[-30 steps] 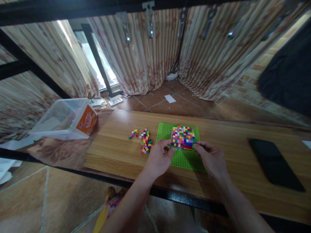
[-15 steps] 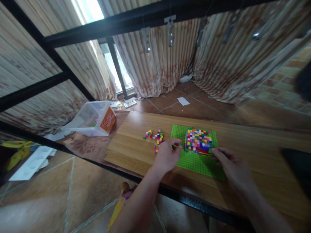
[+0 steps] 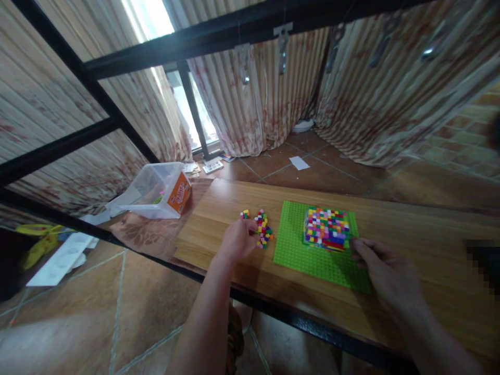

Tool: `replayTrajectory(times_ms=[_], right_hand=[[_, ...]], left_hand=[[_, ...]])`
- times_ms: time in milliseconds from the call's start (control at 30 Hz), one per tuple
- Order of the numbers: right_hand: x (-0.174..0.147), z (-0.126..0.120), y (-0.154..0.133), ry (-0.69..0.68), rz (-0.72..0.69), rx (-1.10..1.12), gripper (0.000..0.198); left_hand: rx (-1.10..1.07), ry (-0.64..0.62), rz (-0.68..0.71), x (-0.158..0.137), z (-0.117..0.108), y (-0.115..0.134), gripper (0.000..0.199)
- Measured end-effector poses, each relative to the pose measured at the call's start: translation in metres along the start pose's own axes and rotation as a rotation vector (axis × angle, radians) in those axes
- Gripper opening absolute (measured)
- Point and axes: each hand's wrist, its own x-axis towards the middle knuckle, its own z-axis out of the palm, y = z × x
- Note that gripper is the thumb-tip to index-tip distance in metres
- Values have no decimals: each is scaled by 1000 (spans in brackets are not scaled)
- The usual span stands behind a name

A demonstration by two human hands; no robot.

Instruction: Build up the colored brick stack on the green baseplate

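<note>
My left hand (image 3: 239, 238) reaches the left edge of a pile of small coloured bricks (image 3: 264, 229) on the tabletop. Its thumb and fingers are a little apart, with nothing visible between them. To the right lies a green studded baseplate (image 3: 291, 250). On it stands a low block of many-coloured bricks (image 3: 327, 226), with clear pieces along its left side. Beside the block's right end is my right hand (image 3: 380, 263), over the baseplate's edge. Its thumb and forefinger are closed together; whatever they may hold is hidden.
A clear plastic tub (image 3: 156, 192) with an orange label stands left of the wooden tabletop (image 3: 219, 208). A black object (image 3: 484, 260) lies at the right. Dark metal bars (image 3: 175, 47) cross above, with clips hanging. Papers (image 3: 299, 163) lie on the tiled floor behind.
My left hand has moved left, from the baseplate's edge to the loose bricks. My right hand stays by the block's right end. The view has shifted slightly.
</note>
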Motion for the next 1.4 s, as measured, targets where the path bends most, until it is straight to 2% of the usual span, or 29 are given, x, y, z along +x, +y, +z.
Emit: replayTrajectory(times_ms=[100,200,433,567,667,767,867,1000,1067,1200,1300,1400], right_hand=[[1,0,2,19,-33,-7,33],[2,-1,3,26,-58,-46,34],[0,0,-1,27,-53,-39,34],[0,1,-2,17,-8,-10,36],[-2,1,-3,29,-24,20,35],[-4,0,-7,90,-88,34,31],[-8,0,-14,134,-167,30,26],[-20,4,-23,148,-276,20,23],[-29,9,-28,121,-352,18,21],[-48,21,-37,-56,-477,6,18],[-57,30,-40,-151,-508,40,17],[-59,33,-39,-183,-493,95,16]], left_hand=[[192,-40,24,0,2,4,14],[260,-66,-26,1,3,6,11],[287,-68,-47,4,2,4,5],[241,-26,-21,5,0,0,12],[63,40,4,8,1,-3,11],[-282,71,21,9,7,0,6],[-561,34,-11,7,14,12,8],[-778,-49,-25,-1,22,34,18],[-876,-93,-34,-6,28,44,23],[-1006,-187,-64,-16,43,56,30],[-1060,-281,-59,-23,54,62,32],[-1077,-333,-25,-29,63,65,31]])
